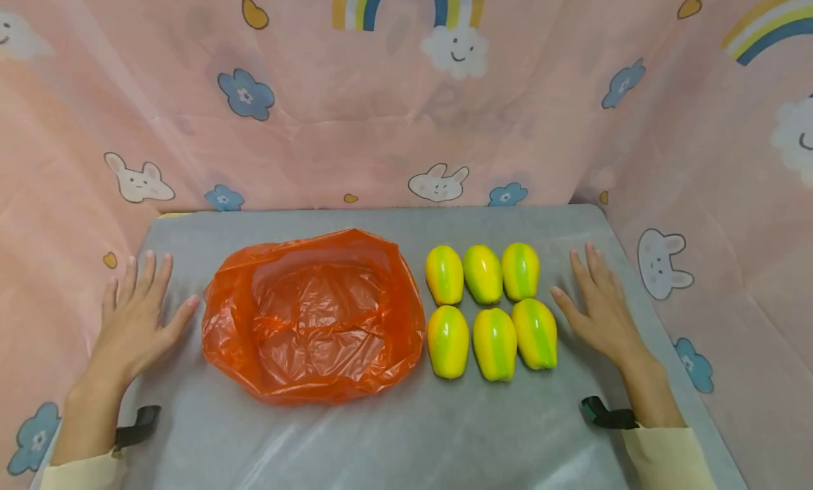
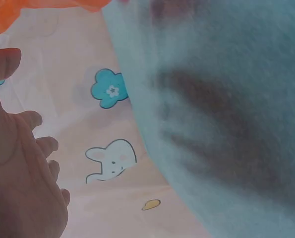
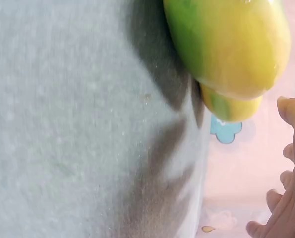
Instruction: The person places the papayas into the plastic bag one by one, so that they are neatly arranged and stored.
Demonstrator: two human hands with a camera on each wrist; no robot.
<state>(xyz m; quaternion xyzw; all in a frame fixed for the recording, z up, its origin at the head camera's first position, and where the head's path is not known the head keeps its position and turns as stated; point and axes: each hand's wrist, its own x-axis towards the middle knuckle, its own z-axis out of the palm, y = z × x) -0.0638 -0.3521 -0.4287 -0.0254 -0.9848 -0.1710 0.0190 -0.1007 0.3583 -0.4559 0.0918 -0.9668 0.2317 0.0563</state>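
Note:
An orange-red plastic bag (image 1: 317,363) lies with its mouth spread wide, facing up, on the grey table. To its right stand several glossy yellow-and-green oval fruits, papaya-like in shape, in two rows of three; one is the front right fruit (image 1: 536,335). My left hand (image 1: 133,327) is at the bag's left with fingers spread and holds nothing; the thumb is close to the bag's edge. On the other side, my right hand (image 1: 597,306) is just right of the fruits, fingers extended, holding nothing. In the right wrist view a fruit (image 3: 231,44) looms near the thumb.
The grey tabletop (image 1: 356,447) reaches back to a pink printed curtain (image 1: 356,137), which also hangs along both sides. A dark wrist strap piece (image 1: 138,426) juts inward from the left wrist, and another dark piece (image 1: 606,414) from the right wrist.

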